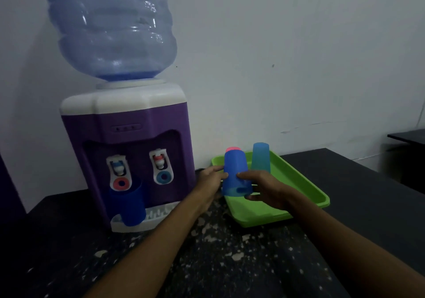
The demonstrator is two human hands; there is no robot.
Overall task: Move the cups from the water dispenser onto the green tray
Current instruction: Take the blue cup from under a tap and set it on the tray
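Both hands hold an upside-down blue cup (pixel 235 171) over the left part of the green tray (pixel 299 182). My left hand (pixel 210 180) grips its left side and my right hand (pixel 262 187) its lower right side. A light blue cup (pixel 261 157) stands upside down on the tray behind it. Only the top of a pink cup (pixel 232 149) shows behind the held cup. A dark blue cup (pixel 131 205) stands on the drip tray of the purple water dispenser (pixel 128 118), under the left tap.
The dispenser carries a large clear water bottle (pixel 112 28) and stands against the white wall at the left. The dark speckled counter (pixel 218 251) spreads in front. A second dark table (pixel 409 136) is at the far right.
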